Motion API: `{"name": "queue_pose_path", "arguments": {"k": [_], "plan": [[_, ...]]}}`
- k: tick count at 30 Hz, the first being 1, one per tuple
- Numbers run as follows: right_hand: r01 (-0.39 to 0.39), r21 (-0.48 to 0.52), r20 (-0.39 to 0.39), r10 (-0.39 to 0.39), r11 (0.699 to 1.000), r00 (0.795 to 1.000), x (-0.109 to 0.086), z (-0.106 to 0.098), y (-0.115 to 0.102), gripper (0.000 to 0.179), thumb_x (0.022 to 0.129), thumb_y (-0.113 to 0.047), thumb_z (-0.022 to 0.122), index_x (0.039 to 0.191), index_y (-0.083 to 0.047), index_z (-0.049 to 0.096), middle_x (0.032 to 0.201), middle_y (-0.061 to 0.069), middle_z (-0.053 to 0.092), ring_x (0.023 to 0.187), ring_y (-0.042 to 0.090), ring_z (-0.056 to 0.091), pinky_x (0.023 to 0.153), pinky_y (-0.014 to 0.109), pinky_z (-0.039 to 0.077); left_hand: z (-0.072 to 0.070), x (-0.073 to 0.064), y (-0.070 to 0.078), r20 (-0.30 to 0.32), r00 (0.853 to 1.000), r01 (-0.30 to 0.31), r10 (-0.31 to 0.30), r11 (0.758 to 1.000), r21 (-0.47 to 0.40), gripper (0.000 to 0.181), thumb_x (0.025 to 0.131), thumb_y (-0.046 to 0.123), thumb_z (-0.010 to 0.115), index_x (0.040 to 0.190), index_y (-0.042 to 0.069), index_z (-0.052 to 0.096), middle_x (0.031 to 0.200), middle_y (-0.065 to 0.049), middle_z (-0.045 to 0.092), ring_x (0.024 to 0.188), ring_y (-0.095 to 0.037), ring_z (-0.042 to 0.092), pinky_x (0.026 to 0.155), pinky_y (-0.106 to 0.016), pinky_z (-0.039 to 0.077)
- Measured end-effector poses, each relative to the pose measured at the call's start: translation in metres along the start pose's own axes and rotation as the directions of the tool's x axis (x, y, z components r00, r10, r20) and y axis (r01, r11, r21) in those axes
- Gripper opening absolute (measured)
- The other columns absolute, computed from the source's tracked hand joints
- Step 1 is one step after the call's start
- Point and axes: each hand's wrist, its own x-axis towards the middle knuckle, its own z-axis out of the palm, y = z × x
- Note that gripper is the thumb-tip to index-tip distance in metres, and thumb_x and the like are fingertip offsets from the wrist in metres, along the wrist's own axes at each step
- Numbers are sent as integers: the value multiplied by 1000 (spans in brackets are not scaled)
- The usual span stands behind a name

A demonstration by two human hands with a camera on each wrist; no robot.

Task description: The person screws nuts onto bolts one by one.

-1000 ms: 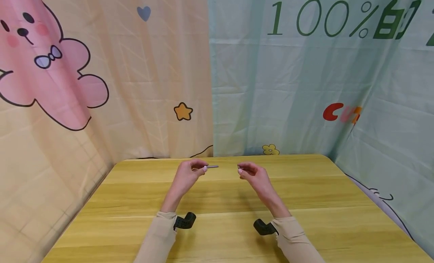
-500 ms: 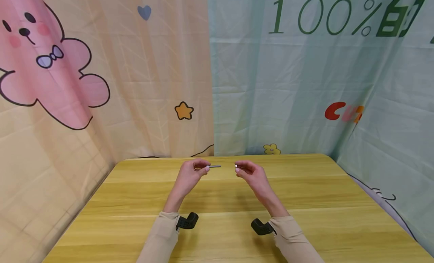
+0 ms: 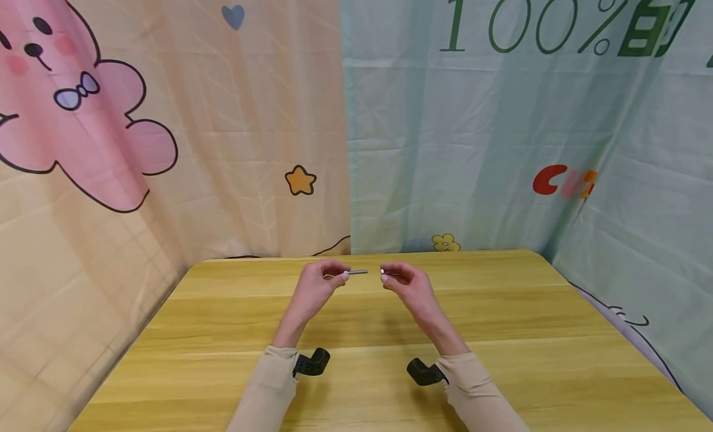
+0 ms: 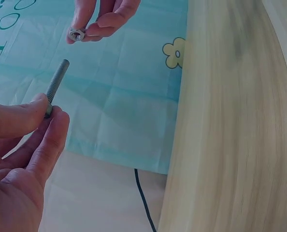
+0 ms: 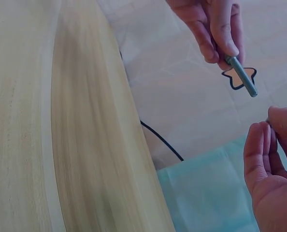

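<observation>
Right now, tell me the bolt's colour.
The bolt is metallic grey, clearest in the left wrist view.

Table [image 3: 356, 382]: yellow-brown wood-grain top, grain running left to right in head view — far corners rounded; soft shadows [image 3: 434, 407] fall across the near half.

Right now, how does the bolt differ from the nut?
The bolt is a long rod, while the nut is short, with a hole.
The left hand pinches the bolt near its head; the right hand pinches the nut.
Both look grey and metallic.
</observation>
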Motion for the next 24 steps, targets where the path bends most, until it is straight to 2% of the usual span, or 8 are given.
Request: {"name": "queue_pose_path", "arguments": {"k": [7, 14, 20, 24], "plan": [[6, -11, 23, -6, 1000, 1000, -2, 4, 3, 24, 92, 2, 66, 115, 5, 66, 109, 16, 66, 92, 19, 65, 84, 28, 56, 5, -1, 0, 23, 1000, 21, -21, 1000, -8, 11, 91, 1, 69, 100, 3, 74, 92, -4, 68, 83, -18, 66, 76, -33, 59], [3, 4, 35, -3, 1000, 999, -2, 6, 1, 26, 92, 0, 68, 117, 6, 65, 111, 18, 66, 95, 19, 65, 86, 27, 56, 8, 0, 0, 26, 1000, -4, 4, 1000, 4, 11, 90, 2, 71, 100, 3, 74, 91, -4, 69, 83, -17, 66, 77, -34, 59], [10, 5, 47, -10, 1000, 999, -2, 7, 0, 25, 92, 1, 67, 116, 5, 65, 114, 20, 65, 103, 32, 64, 87, 27, 55, 10, 0, 1, 52, 998, -23, 23, 1000, 2, 9, 90, 2, 71, 98, 5, 74, 91, -3, 69, 83, -16, 65, 78, -33, 58], [16, -1, 50, -16, 1000, 999, -2, 7, 0, 25, 91, 1, 68, 116, 5, 66, 114, 20, 66, 104, 33, 64, 88, 27, 55, 9, 0, 2, 63, 998, -22, 22, 1000, -4, 9, 90, 1, 70, 97, 5, 74, 91, -4, 68, 85, -17, 65, 78, -33, 59]]}}
